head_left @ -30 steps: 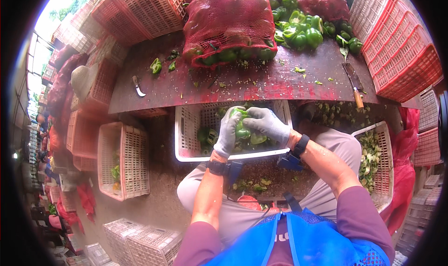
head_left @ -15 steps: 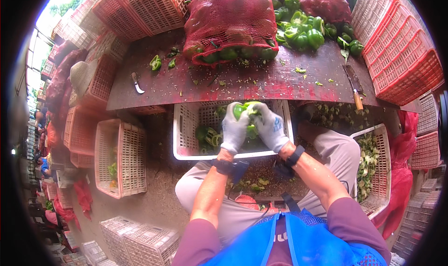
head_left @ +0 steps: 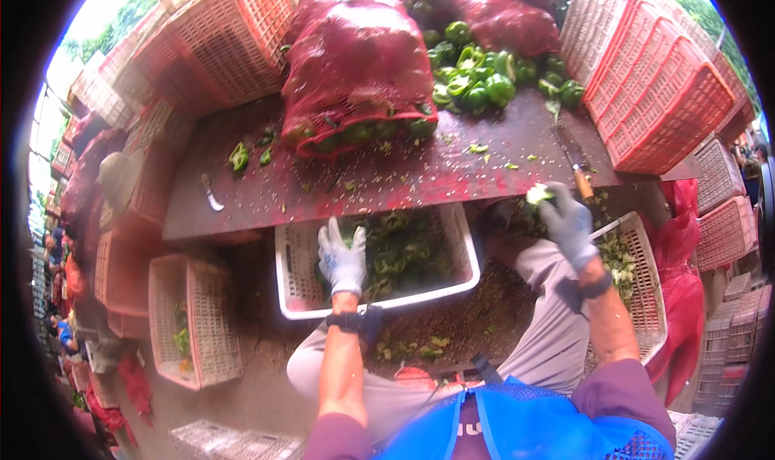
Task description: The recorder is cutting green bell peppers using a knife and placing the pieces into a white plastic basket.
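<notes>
My left hand (head_left: 342, 258), in a pale work glove, is over the left part of a white plastic crate (head_left: 386, 301). Its fingers are spread and hold nothing. Inside the crate lie green bell pepper pieces (head_left: 404, 254). My right hand (head_left: 567, 224), gloved likewise, is raised to the right of that crate, near the table's front edge. A pale green pepper core (head_left: 538, 194) sticks out from its closed fingers. Close by stands a second crate (head_left: 655, 315) holding pale pepper cores and scraps (head_left: 620, 270).
On the dark table (head_left: 266, 198) lie a red mesh sack of peppers (head_left: 359, 64), loose cut peppers (head_left: 476, 81), a hooked knife (head_left: 211, 194) and a wooden-handled blade (head_left: 582, 181). Stacked red crates (head_left: 654, 81) stand at the right; another crate (head_left: 198, 323) is on the left floor.
My hands were together on a green pepper over the white crate and have parted. The right swung out rightward with the core; the left opened over the crate. The whole view has shifted.
</notes>
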`<state>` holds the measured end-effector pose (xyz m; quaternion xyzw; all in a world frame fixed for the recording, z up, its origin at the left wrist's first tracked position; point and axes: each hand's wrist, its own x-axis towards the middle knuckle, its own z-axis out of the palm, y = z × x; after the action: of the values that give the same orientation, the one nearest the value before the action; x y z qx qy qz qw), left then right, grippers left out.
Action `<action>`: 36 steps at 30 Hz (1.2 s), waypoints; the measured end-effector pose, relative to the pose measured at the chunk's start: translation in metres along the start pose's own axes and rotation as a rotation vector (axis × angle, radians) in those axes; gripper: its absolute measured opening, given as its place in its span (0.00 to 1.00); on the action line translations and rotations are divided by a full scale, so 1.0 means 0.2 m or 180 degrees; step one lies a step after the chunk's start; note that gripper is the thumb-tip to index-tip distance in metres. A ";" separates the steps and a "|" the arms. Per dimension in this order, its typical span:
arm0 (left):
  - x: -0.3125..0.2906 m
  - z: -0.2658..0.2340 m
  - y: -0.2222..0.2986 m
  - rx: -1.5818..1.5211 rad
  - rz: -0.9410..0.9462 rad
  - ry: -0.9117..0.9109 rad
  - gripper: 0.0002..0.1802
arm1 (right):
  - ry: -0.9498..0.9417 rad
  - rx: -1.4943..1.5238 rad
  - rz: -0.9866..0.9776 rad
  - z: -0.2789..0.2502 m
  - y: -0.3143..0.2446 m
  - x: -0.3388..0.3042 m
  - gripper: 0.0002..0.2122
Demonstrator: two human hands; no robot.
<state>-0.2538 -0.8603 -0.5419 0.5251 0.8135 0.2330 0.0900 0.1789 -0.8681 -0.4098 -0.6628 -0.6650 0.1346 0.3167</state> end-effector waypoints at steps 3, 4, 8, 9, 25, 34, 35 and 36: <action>0.00 -0.04 0.05 -0.0603 0.0296 -0.0461 0.33 | 0.0089 -0.1669 0.0303 -0.39 0.57 -0.13 0.15; -0.01 -0.05 0.13 -0.0794 0.0371 -0.0719 0.32 | -0.0042 -0.2153 0.0537 -0.52 0.81 -0.20 0.16; -0.09 -0.07 0.27 -0.0933 0.0808 -0.1293 0.28 | -0.1216 -0.3306 0.1364 -0.66 1.02 -0.34 0.21; -0.11 -0.06 0.29 -0.0918 0.0963 -0.1356 0.28 | -0.1199 -0.2950 0.1333 -0.63 1.04 -0.30 0.22; -0.20 -0.04 0.44 -0.0320 0.1871 -0.1733 0.26 | -0.0051 -0.1191 0.0711 0.53 0.44 1.71 0.38; -0.18 -0.01 0.49 -0.0171 0.1862 -0.2035 0.28 | 0.0119 0.0311 0.1489 0.73 0.63 1.88 0.46; -0.19 0.00 0.52 -0.0201 0.1897 -0.2062 0.28 | 0.0049 0.0354 0.1427 0.68 0.70 1.88 0.47; -0.20 0.02 0.53 -0.0227 0.1911 -0.2090 0.28 | 0.0122 0.0337 0.1407 0.66 0.75 1.84 0.48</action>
<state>-0.1485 -0.8594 -0.4983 0.7808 0.5448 0.0977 0.2899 0.2495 -0.4669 -0.5109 -0.7773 -0.4895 0.2228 0.3264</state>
